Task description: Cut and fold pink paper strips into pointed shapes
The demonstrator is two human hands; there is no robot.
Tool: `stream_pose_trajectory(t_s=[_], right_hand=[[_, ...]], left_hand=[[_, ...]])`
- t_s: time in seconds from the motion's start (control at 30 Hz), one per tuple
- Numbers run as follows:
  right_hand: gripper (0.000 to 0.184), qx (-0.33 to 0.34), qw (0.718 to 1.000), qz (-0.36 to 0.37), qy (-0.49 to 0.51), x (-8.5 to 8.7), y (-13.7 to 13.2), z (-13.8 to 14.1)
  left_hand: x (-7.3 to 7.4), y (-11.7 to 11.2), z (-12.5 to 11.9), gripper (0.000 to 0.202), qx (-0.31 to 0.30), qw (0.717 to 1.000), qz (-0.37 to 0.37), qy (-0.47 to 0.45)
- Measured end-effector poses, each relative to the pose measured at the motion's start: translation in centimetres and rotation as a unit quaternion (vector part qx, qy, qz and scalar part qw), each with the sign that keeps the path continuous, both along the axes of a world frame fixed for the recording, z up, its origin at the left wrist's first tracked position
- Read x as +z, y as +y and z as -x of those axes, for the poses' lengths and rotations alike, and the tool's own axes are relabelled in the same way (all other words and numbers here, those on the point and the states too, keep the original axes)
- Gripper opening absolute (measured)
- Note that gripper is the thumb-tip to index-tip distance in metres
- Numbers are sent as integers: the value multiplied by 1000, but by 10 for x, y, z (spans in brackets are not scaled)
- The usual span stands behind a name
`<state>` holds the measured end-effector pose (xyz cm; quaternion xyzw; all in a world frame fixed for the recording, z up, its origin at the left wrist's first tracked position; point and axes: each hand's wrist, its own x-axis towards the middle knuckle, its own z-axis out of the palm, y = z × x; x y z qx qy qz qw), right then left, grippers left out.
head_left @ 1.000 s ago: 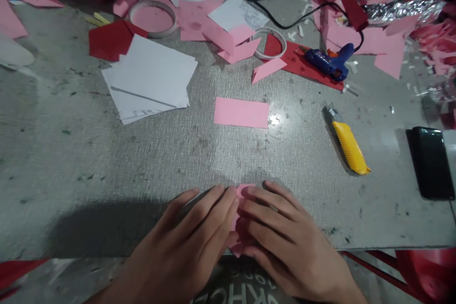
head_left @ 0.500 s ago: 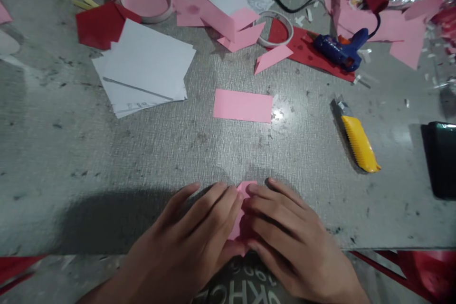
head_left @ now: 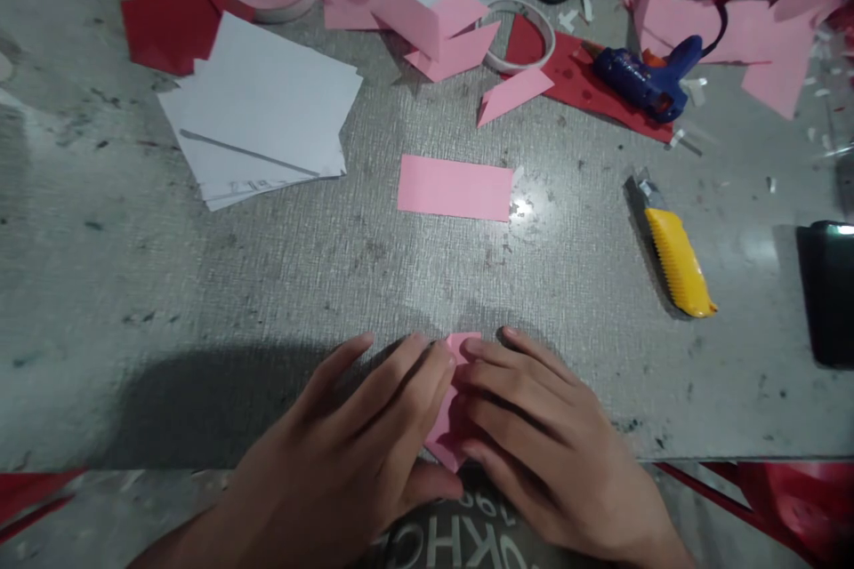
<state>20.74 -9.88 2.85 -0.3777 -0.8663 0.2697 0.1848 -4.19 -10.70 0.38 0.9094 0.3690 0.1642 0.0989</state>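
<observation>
My left hand and my right hand lie side by side at the near edge of the grey table. Both press flat on a small folded pink paper, with the fingers stretched out and close together. Only a narrow strip of that paper shows between the hands. A flat pink rectangle of paper lies farther out, in the middle of the table, untouched.
A stack of white sheets lies at the left, a yellow utility knife at the right, a black phone at the right edge. A blue glue gun, tape rings, and pink and red paper scraps crowd the far side.
The view has tilted down a little, so the far objects sit higher in the picture. Both hands stay pressed on the folded pink paper, barely shifting.
</observation>
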Motion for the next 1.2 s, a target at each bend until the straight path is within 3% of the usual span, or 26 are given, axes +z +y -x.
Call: stream_pose_trajectory(t_s=[0.3,0.73,1.07,1.2], right_hand=[[16,-3,1000,6,3,-1,1,0],[15,-4,1000,8,11,-1,1,0],[19,-5,1000,7,11,-3,-2,-1],[20,-10,1000,-3,14,-3,-1,1]], left_hand=[[0,0,-1,52,7,1000,12,-10],[3,2,-3,58,11,1000,-3,0],[2,5,-4,50,1,1000,26,-15],[-1,4,0,49,-16,1000,3,-8]])
